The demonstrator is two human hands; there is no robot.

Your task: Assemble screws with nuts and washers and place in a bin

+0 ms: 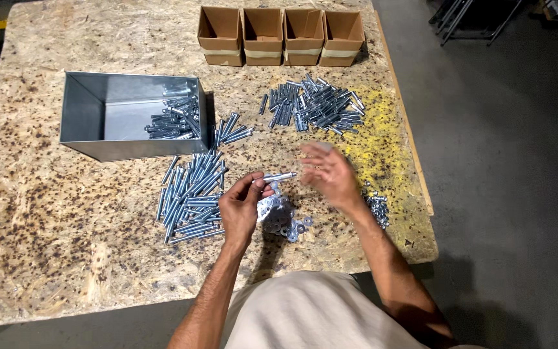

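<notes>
A slim, silver-coloured metal anchor bolt (278, 176) is pinched near one end between the thumb and fingers of the left hand (241, 205) and is held roughly level, just above the table, with its free end pointed toward the right hand (330, 176). The right hand is raised close beside that free end with its fingers spread and loose; it is blurred, and nothing can be made out in its grasp. Whether it touches the bolt cannot be told.

Directly beneath both hands a small heap of flat silver washers (284, 218) is spread on the rough chipboard table (46, 207). Just left of the left hand a loose pile of long silver bolts (192, 194) is laid out, fanned toward an open grey sheet-metal bin (85, 116), in whose right corner more bolts are gathered. Beyond the right hand a second heap of assembled silver bolts (314, 105) is found beside a yellow-stained patch of the board. A small cluster of silver nuts (377, 208) is seen near the right wrist. At the far edge four open brown cardboard boxes (281, 35) are lined up side by side.
</notes>
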